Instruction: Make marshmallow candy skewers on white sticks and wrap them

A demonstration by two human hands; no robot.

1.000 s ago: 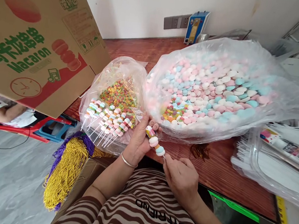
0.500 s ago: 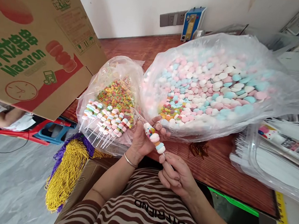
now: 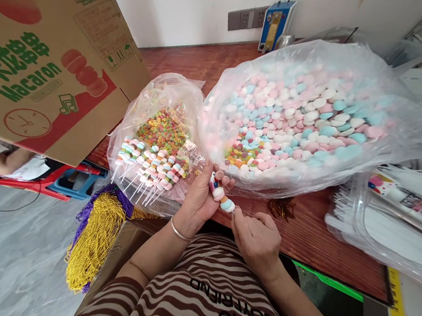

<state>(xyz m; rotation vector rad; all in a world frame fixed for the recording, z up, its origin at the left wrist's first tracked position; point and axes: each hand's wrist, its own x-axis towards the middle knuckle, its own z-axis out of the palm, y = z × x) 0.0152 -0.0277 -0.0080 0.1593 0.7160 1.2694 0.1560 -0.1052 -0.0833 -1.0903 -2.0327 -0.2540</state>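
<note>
My left hand is closed around the upper part of a marshmallow skewer that carries pastel discs and orange rings. A printed clear wrapper sticks out beyond my left thumb. At the skewer's lower end, my right hand is pinched, knuckles up, on the stick, which is mostly hidden by the fingers. Finished-looking marshmallow skewers on white sticks lie to the left, on a clear bag of small coloured rings.
A large clear bag of pink, white and blue marshmallow discs covers the table's back right. Packs of white sticks and printed wrappers lie at the right. A Macaron carton stands left; gold bead strings hang below.
My left fingers have curled over the skewer's upper part, and the wrapper's end now shows past the thumb. My right hand has rolled knuckles up at the stick end.
</note>
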